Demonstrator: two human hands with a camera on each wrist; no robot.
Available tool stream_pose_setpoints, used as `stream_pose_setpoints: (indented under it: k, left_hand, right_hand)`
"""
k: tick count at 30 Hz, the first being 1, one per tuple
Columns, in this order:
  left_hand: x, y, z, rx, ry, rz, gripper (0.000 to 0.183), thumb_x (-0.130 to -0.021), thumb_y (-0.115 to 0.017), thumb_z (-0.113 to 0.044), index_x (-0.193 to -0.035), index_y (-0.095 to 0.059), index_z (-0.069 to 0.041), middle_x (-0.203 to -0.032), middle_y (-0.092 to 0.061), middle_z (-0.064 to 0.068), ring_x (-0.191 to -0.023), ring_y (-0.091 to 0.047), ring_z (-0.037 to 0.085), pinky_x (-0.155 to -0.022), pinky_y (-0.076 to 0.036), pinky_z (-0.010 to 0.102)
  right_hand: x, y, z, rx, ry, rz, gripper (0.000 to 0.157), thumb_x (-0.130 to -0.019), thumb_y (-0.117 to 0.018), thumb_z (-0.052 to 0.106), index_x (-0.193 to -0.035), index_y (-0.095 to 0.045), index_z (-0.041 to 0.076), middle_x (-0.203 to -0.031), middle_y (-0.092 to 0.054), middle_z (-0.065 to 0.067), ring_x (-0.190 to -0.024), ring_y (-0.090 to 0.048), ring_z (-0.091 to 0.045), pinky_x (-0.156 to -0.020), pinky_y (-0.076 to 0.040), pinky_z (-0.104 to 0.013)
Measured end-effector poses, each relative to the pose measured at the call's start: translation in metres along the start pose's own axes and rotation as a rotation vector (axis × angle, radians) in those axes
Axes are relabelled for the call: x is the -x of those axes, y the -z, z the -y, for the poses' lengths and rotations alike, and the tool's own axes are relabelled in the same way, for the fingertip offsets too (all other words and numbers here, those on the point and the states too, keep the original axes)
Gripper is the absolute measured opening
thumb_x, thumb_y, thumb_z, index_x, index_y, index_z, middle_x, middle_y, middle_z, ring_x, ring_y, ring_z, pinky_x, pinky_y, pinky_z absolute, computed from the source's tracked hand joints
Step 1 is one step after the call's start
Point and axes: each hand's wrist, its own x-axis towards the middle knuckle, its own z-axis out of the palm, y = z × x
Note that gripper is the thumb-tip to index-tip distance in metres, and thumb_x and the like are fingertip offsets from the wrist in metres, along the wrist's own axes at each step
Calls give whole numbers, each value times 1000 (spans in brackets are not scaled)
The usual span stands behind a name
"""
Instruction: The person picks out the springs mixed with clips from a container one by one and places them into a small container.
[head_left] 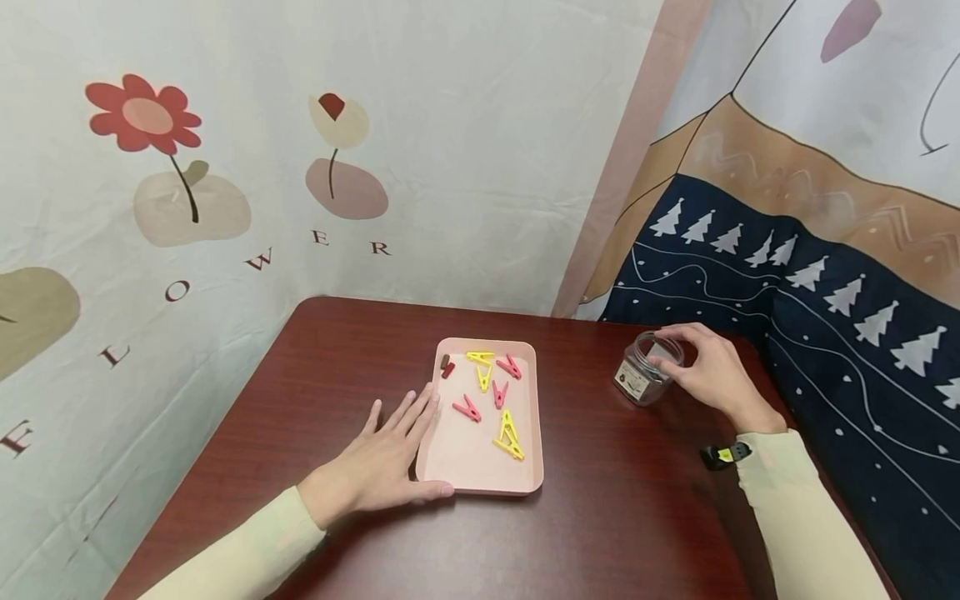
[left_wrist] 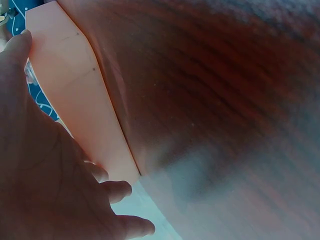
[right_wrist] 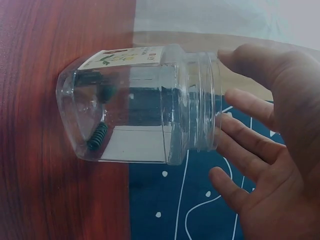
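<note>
A pink tray [head_left: 459, 462] lies mid-table, holding several yellow clothes pegs [head_left: 507, 427] and pink-red clothes pegs [head_left: 499, 394]. Two small pieces, one dark red [head_left: 448, 370] and one brown [head_left: 446, 361], sit at its upper left. My left hand [head_left: 375, 467] rests with straight fingers along the tray's left side, thumb at the near edge. To the right stands a clear lidless jar [head_left: 651, 390] with a label. My right hand [head_left: 712, 375] is at its mouth, relaxed fingertips right by the rim. Inside, the right wrist view shows a dark green coil [right_wrist: 97, 136] near the bottom.
The dark red-brown table [head_left: 600, 500] meets a pale flower-printed cloth [head_left: 480, 167] behind. On the right hangs a navy cloth [head_left: 847, 358] with white trees, close beside my right arm. A black-and-yellow wristband [head_left: 724, 455] is on the right wrist.
</note>
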Motion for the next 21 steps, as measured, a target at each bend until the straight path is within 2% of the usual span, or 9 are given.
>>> stream_pose_setpoints:
  k: [21]
  left_hand:
    - [0,0,-1,-13,0,-4,134,-96,-65,-94,-188,-19,-8,-199,-11,11,-183,-22,44,-139,-18,86]
  right_hand:
    - [2,-2,3,-11,-5,15,48,-105,-89,25,-147,-75,5,-152,-69,-27,-139,-63,-50,-119,-54,-79]
